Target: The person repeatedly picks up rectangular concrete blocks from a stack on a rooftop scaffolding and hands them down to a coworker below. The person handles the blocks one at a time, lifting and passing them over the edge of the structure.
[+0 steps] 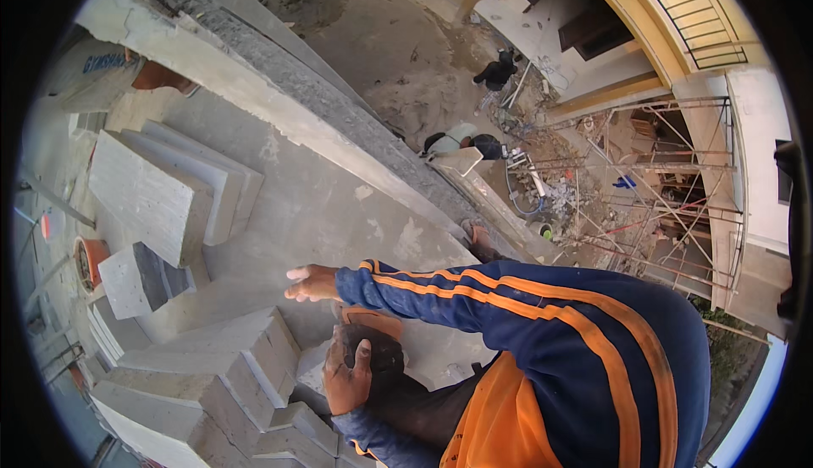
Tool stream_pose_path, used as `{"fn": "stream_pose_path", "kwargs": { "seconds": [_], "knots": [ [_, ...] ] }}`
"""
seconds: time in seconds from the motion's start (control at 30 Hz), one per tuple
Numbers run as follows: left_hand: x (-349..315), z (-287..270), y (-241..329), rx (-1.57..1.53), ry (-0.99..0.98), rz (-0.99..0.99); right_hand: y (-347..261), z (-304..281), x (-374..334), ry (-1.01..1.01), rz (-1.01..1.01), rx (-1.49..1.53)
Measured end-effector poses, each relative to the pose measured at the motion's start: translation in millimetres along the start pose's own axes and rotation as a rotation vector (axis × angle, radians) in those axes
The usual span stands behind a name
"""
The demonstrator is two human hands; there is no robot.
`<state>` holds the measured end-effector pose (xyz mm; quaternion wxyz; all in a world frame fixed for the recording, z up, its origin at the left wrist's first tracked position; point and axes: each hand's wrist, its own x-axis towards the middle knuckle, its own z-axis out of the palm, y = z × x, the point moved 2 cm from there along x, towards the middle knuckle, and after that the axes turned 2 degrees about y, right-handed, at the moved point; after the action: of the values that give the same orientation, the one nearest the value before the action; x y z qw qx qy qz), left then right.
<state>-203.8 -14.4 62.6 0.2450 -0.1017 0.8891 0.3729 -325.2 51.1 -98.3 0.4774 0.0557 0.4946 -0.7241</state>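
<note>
and here you are beside the ledge (322,121), your right hand (313,283) stretched out over the grey floor (313,205), fingers extended, grasping nothing that shows. your left hand (347,376) sits lower, thumb raised, fingers loosely bent beside your dark trouser leg (385,354); no held object shows there either, and whether it touches the leg you can't tell from here.

the pale blocks are all out of your hands: the lower stack (203,392) just beyond your left hand, the upper group (152,193) leaning together farther off, and between them a smaller block (144,280) with a dark grey patch, near an orange-rimmed bucket (96,256).

as for progress, you've got blocks gathered in loose groups, none being handled; how much is finished and how much remains, this view doesn't show.
</note>
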Motion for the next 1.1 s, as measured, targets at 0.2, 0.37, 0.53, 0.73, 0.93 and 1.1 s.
{"fn": "stream_pose_path", "kwargs": {
  "seconds": [0.2,0.37,0.53,0.73,0.93,1.1],
  "knots": [
    [25.9,31.1,10.0,0.023,-0.075,-0.042,8.3,-106.2,-292.5,-0.459,0.069,-0.008],
    [46.1,55.4,-6.2,0.139,-0.141,0.021,41.5,-262.9,-417.9,0.314,0.016,0.145],
    [45.5,64.1,-15.8,0.33,-0.106,0.052,163.8,-295.3,-424.3,0.716,0.704,-0.74],
    [-20.2,32.2,19.9,0.26,0.133,0.032,192.4,-283.9,-420.1,1.096,0.406,-0.721],
    [-105.7,38.6,49.0,0.515,0.425,-0.05,182.8,-282.9,-423.7,1.051,0.339,-0.711],
    [-124.4,54.2,37.5,0.417,0.509,-0.161,198.0,-281.0,-423.1,1.141,0.305,-0.794]
  ]
}}
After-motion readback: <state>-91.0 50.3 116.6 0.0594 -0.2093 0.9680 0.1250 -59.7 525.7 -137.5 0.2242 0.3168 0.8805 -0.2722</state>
